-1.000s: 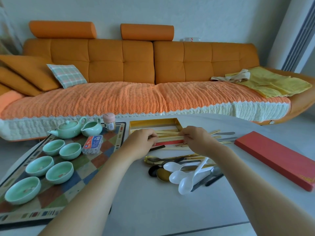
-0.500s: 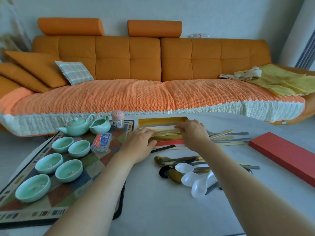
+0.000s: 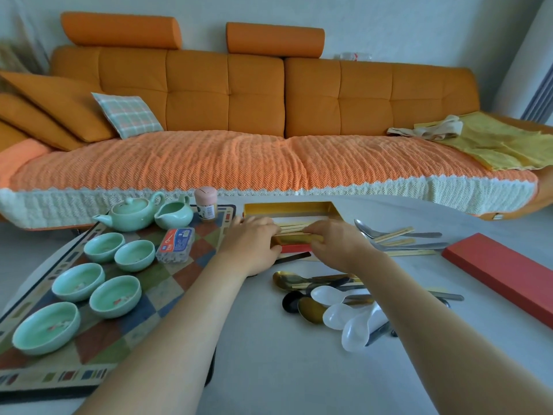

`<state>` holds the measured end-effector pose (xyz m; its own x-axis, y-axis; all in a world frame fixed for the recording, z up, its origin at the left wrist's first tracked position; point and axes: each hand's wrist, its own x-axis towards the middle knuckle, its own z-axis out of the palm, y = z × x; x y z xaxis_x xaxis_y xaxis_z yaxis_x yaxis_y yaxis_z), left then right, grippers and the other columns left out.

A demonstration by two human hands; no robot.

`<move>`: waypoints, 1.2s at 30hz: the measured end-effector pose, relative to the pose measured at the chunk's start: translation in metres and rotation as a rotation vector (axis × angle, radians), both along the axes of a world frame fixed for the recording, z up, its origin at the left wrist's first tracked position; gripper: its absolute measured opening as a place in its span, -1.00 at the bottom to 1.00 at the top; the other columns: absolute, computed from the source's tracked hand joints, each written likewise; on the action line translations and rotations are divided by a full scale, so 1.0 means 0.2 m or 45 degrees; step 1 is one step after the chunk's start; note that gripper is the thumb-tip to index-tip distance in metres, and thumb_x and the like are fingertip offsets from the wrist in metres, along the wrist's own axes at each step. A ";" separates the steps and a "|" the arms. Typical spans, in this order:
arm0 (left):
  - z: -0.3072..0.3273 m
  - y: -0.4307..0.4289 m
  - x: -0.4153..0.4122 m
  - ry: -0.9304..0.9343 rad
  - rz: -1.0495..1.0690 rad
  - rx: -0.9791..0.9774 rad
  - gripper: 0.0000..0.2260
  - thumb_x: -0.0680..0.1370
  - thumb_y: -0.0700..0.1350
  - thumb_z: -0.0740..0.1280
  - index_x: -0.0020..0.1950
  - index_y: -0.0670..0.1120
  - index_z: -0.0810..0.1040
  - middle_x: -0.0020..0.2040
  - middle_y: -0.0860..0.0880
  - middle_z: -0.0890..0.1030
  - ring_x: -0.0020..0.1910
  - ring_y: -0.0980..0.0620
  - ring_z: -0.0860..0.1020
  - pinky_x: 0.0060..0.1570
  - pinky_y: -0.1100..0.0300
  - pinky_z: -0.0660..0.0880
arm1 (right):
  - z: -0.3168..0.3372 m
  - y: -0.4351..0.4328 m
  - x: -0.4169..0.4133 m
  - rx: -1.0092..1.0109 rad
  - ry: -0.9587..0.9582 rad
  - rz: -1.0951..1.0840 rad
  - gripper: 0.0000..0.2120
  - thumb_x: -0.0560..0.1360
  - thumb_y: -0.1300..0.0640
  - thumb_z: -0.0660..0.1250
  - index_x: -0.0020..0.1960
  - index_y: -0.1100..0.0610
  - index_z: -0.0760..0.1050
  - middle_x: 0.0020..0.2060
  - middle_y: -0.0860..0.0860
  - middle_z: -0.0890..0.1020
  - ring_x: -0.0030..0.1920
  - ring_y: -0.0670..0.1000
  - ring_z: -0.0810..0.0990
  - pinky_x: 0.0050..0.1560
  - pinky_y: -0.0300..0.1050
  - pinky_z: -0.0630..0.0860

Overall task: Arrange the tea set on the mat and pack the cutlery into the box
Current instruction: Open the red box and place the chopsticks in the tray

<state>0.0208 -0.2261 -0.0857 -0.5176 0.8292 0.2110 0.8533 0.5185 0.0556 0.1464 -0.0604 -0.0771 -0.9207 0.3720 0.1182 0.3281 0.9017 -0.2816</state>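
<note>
My left hand (image 3: 254, 239) and right hand (image 3: 336, 244) each grip the chopsticks (image 3: 294, 226), presumably aligning them parallel to seat lengthwise in the box (image 3: 287, 206).

Both my forearms reach forward, palms down. My left hand (image 3: 254, 244) and right hand (image 3: 336, 244) sit close together, fingers curled.

Nothing legible anywhere: print on the blue-and-red packet (image 3: 176, 245) lying on the mat (image 3: 155, 280) left of centre too blurred to read, likewise the label of the pink-lidded jar (image 3: 206, 204) behind it and the red band on the bottle (image 3: 353, 56) at upper right.
</note>
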 end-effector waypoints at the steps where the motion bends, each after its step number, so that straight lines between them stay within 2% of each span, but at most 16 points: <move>1: 0.00 0.00 0.01 -0.003 -0.002 -0.013 -0.59 0.59 0.16 0.19 0.42 0.09 0.43 0.42 0.09 0.44 0.39 0.00 0.35 0.38 0.03 0.13 | 0.00 0.00 0.00 -0.006 -0.028 -0.011 -0.59 0.54 0.03 0.15 0.37 -0.08 0.49 0.32 -0.02 0.53 0.27 0.03 0.48 0.29 -0.03 0.44; 3: 0.01 -0.01 0.01 -0.027 0.006 -0.024 -0.57 0.60 0.16 0.18 0.45 0.08 0.40 0.43 0.06 0.45 0.39 -0.02 0.36 0.38 0.04 0.12 | -0.01 0.01 -0.01 -0.030 -0.023 -0.005 -0.58 0.53 0.06 0.18 0.36 -0.06 0.49 0.32 -0.01 0.53 0.30 0.04 0.45 0.33 -0.02 0.41; 5: 0.01 -0.02 0.01 -0.062 -0.004 0.027 -0.54 0.60 0.14 0.19 0.49 0.07 0.34 0.47 0.07 0.38 0.44 0.00 0.31 0.42 0.02 0.11 | -0.02 0.01 -0.01 0.027 0.096 0.071 -0.62 0.50 0.14 0.25 0.28 -0.01 0.56 0.25 -0.01 0.56 0.28 0.04 0.45 0.33 0.02 0.40; 7: 0.00 -0.03 0.01 -0.018 -0.049 0.130 -0.57 0.59 0.08 0.24 0.46 0.07 0.37 0.42 0.09 0.40 0.40 0.01 0.33 0.38 0.02 0.19 | -0.03 0.03 0.00 0.117 0.307 0.138 -0.68 0.43 0.25 0.29 0.12 0.04 0.64 0.08 0.01 0.62 0.14 0.08 0.50 0.18 0.13 0.48; 10: 0.01 -0.03 0.03 0.123 -0.174 0.362 -0.77 0.54 -0.07 0.34 0.20 0.01 0.57 0.12 0.06 0.52 0.14 -0.01 0.47 0.11 0.10 0.35 | 0.00 0.04 0.03 0.146 0.491 0.168 -0.76 0.41 0.31 0.31 -0.06 0.06 0.66 -0.12 -0.03 0.61 -0.10 0.01 0.53 -0.09 0.09 0.57; 11: 0.02 -0.03 0.05 0.136 -0.219 0.414 -0.83 0.53 -0.13 0.35 0.11 -0.01 0.61 0.03 0.06 0.55 0.07 -0.01 0.50 -0.01 0.14 0.37 | 0.02 0.04 0.05 0.138 0.480 0.168 -0.78 0.44 0.29 0.31 -0.08 0.04 0.66 -0.13 -0.06 0.62 -0.16 -0.04 0.53 -0.13 0.05 0.58; 13: 0.03 -0.03 0.07 0.155 -0.297 0.425 -0.84 0.52 -0.24 0.35 -0.01 -0.03 0.67 -0.07 0.07 0.59 -0.04 0.00 0.51 -0.18 0.19 0.34 | 0.05 0.02 0.10 0.109 0.359 0.172 -0.78 0.49 0.24 0.30 -0.05 0.01 0.67 -0.11 -0.11 0.66 -0.19 -0.11 0.52 -0.12 -0.04 0.59; 16: 0.02 -0.04 0.08 0.243 -0.368 0.403 -0.79 0.46 -0.35 0.38 -0.11 -0.06 0.71 -0.16 0.05 0.62 -0.13 -0.04 0.52 -0.25 0.15 0.36 | 0.06 0.00 0.16 0.165 0.108 0.168 -0.72 0.54 0.19 0.25 0.10 -0.06 0.66 0.02 -0.15 0.67 -0.07 -0.10 0.56 -0.02 -0.17 0.55; 19: 0.02 -0.05 0.11 0.140 -0.315 0.293 -0.75 0.53 -0.29 0.31 0.04 -0.03 0.71 -0.04 0.05 0.64 -0.05 -0.05 0.56 -0.17 0.08 0.51 | 0.04 0.02 0.19 0.175 -0.042 0.111 -0.68 0.55 0.15 0.21 0.15 -0.16 0.61 0.08 -0.21 0.65 -0.01 -0.11 0.57 0.24 -0.10 0.49; 21: 0.02 -0.06 0.14 -0.001 -0.276 0.152 -0.70 0.59 -0.22 0.23 0.19 0.03 0.66 0.10 0.08 0.61 0.06 -0.02 0.57 -0.06 0.05 0.55 | 0.03 0.02 0.21 0.167 -0.061 0.095 -0.70 0.55 0.14 0.23 0.14 -0.17 0.61 0.08 -0.23 0.65 0.00 -0.13 0.58 0.30 -0.06 0.44; 24: 0.01 -0.07 0.15 -0.085 -0.262 0.064 -0.66 0.60 -0.24 0.23 0.26 0.07 0.61 0.16 0.11 0.57 0.12 0.02 0.54 0.00 0.06 0.53 | 0.03 0.02 0.23 0.133 -0.046 0.123 -0.76 0.54 0.14 0.33 0.12 -0.12 0.62 0.08 -0.22 0.65 0.08 -0.16 0.60 0.22 -0.13 0.52; 27: 0.01 -0.08 0.16 -0.207 -0.246 0.067 -0.66 0.58 -0.25 0.26 0.17 0.14 0.64 0.13 0.17 0.58 0.13 0.08 0.52 0.06 0.08 0.53 | 0.03 0.02 0.24 0.101 -0.038 0.117 -0.80 0.53 0.14 0.37 0.11 -0.08 0.62 0.02 -0.18 0.67 0.02 -0.18 0.61 0.07 -0.16 0.59; 30: 0.01 -0.09 0.17 -0.349 -0.216 0.070 -0.64 0.57 -0.27 0.23 0.08 0.16 0.67 0.13 0.16 0.58 0.10 0.11 0.52 0.09 0.11 0.52 | 0.02 0.02 0.23 0.112 -0.053 0.091 -0.80 0.54 0.12 0.36 0.12 -0.09 0.61 0.01 -0.17 0.66 0.00 -0.17 0.60 0.01 -0.17 0.59; 36: 0.02 -0.08 0.18 -0.157 -0.248 0.365 -0.75 0.57 -0.23 0.34 0.18 0.03 0.63 0.08 0.10 0.54 0.16 0.09 0.45 0.07 0.15 0.47 | 0.01 0.02 0.23 0.062 -0.055 0.083 -0.78 0.57 0.11 0.31 0.16 -0.08 0.62 0.07 -0.13 0.64 0.02 -0.08 0.58 -0.01 -0.20 0.55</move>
<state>0.0571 -0.2428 -0.0823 -0.3921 0.8309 0.3948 0.9121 0.2955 0.2841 0.1917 -0.0562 -0.0754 -0.9474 0.3058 0.0945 0.2791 0.9339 -0.2237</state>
